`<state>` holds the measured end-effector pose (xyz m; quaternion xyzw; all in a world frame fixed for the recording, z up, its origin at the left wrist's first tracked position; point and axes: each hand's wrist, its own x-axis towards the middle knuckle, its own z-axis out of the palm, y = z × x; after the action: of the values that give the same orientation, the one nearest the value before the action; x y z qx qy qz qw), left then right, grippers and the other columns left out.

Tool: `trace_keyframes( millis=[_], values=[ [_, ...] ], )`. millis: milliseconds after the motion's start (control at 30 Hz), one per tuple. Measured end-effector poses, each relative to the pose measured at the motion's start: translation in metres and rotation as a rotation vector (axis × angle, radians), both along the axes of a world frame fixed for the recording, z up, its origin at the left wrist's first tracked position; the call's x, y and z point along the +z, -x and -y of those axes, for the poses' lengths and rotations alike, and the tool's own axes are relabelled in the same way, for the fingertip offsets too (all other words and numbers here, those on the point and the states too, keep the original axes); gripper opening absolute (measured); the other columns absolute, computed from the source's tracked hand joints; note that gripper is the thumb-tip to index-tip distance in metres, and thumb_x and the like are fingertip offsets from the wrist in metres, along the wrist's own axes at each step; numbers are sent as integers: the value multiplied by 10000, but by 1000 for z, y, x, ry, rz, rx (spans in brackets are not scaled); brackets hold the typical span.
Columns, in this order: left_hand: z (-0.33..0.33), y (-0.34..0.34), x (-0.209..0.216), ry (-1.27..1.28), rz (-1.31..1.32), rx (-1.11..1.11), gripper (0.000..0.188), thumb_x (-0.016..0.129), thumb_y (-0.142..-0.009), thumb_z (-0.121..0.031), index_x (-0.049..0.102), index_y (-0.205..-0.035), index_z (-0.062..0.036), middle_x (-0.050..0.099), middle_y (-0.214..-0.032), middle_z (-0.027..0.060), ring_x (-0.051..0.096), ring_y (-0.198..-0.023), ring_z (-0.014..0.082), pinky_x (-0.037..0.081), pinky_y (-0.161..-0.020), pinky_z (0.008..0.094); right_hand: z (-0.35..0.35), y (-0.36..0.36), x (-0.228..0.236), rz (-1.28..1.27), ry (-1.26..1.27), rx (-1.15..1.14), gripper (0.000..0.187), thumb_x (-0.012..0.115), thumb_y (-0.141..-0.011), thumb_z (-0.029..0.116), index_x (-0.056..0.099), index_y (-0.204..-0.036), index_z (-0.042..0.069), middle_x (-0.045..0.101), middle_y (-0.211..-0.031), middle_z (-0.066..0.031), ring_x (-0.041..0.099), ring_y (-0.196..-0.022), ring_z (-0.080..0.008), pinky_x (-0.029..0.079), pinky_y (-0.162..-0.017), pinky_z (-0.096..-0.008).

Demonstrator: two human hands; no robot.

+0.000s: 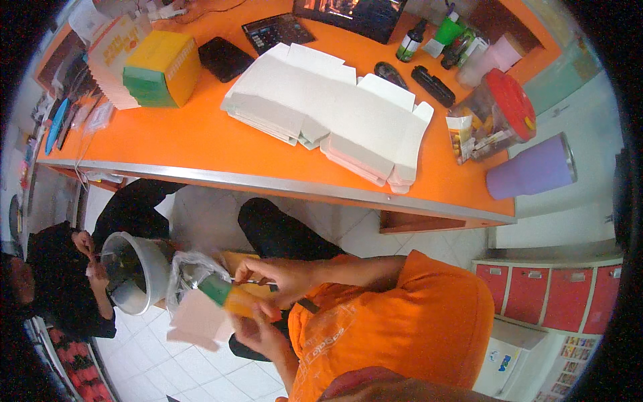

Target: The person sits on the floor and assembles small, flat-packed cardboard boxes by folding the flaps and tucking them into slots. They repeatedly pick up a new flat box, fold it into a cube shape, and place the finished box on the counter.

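Observation:
A small green and yellow carton [231, 297], slightly blurred, is held in front of my orange shirt. My left hand [258, 335] grips its yellow end from the lower side. On the opposite side, my right hand [271, 276] has thumb and forefinger pinched near the carton's upper edge; what lies between them is too small to make out. Beyond the carton is a crumpled clear plastic bag [187, 268]. Beside it are flat pale-pink cardboard pieces [195, 323]. A white bucket [155, 271] stands farther left.
An orange desk [161, 141] carries stacked flat white cartons [321, 100], a yellow-green box [175, 67], a red-lidded jar [506, 104] and a purple tumbler [532, 167]. Another person in black [57, 288] sits behind the bucket, hands together. Red drawers [526, 295] stand at right.

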<state>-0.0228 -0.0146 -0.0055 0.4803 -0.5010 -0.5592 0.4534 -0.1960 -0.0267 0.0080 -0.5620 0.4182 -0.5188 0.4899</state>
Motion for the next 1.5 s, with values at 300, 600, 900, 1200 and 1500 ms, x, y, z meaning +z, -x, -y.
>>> trace_keyframes(
  millis=[300,600,900,1200,1500],
  values=[
    [27,-19,22,-234,-351,142,533,606,-963,-276,441,-1347,55,527,-1321,163,542,-1200,246,448,-1014,350,-13,1,-8,-823,741,-266,359,688,-840,119,636,-1192,71,613,-1248,-119,602,-1184,-285,592,-862,-364],
    [8,9,44,123,77,100,543,644,-917,-183,434,-1360,50,577,-1257,155,572,-1154,230,448,-996,351,-11,-5,3,-970,701,-314,365,646,-894,163,615,-1240,52,629,-1188,-121,652,-1097,-263,611,-785,-324],
    [22,-6,37,-157,-162,136,559,621,-965,-324,462,-1327,71,577,-1171,144,568,-1007,210,479,-828,299,-6,-9,10,-862,602,-310,397,670,-846,102,608,-1235,52,621,-1094,-113,661,-973,-237,607,-726,-308],
    [13,7,21,367,618,284,626,413,-1023,-521,568,-1158,70,634,-993,172,625,-891,241,514,-752,366,-7,-5,15,-538,424,-289,345,734,-769,43,677,-1109,51,669,-944,-84,667,-917,-244,569,-826,-359],
    [20,18,24,453,270,455,273,596,-984,-161,590,-1116,77,666,-1050,167,642,-910,215,520,-827,322,14,0,38,-319,582,-315,254,748,-730,27,714,-979,59,622,-910,-71,599,-871,-268,501,-732,-362]
  ],
)
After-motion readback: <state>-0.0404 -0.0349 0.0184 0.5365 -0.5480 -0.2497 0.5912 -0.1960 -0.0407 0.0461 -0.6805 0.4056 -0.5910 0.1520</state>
